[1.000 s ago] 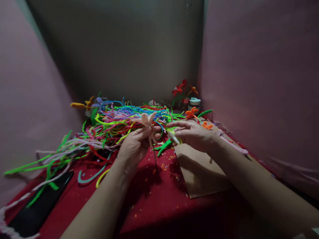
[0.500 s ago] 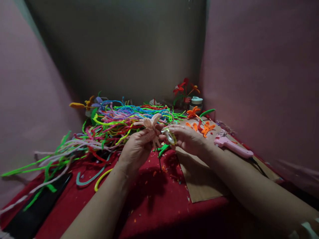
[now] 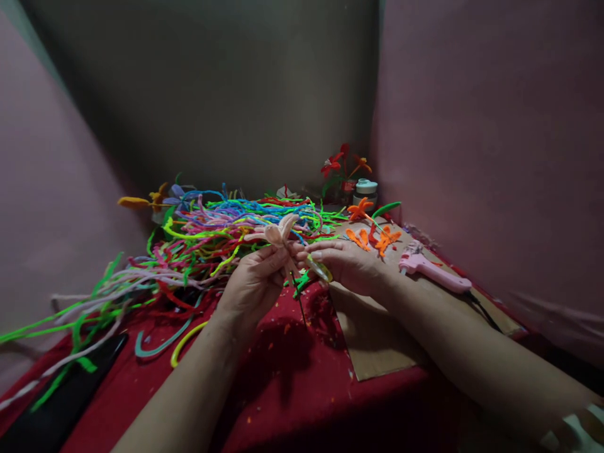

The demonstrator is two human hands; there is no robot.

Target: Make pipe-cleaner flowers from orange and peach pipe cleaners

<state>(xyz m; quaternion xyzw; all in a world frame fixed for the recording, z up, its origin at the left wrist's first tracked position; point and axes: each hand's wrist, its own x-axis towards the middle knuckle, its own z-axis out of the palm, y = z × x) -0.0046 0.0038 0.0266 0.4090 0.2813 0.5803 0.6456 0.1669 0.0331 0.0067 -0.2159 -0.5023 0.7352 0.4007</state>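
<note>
Pinched in my left hand is a pale pink pipe-cleaner flower, petals up, with a thin dark stem pointing down below the fingers. My right hand is closed on a small roll of yellowish, shiny tape, tilted under its fingers. The right fingertips meet the base of the flower beside my left fingers. Whether a strip of tape runs between roll and stem is too small to tell.
A large heap of coloured pipe cleaners spreads behind and left. On the right, cardboard bears orange pipe-cleaner flowers and a pink glue gun. A lidded jar stands behind. A flat black object lies front left on red cloth.
The whole view has shifted slightly, so things sit a little further left. The tape roll has turned in my right hand and shows less of its shiny face. My left hand keeps the flower.
</note>
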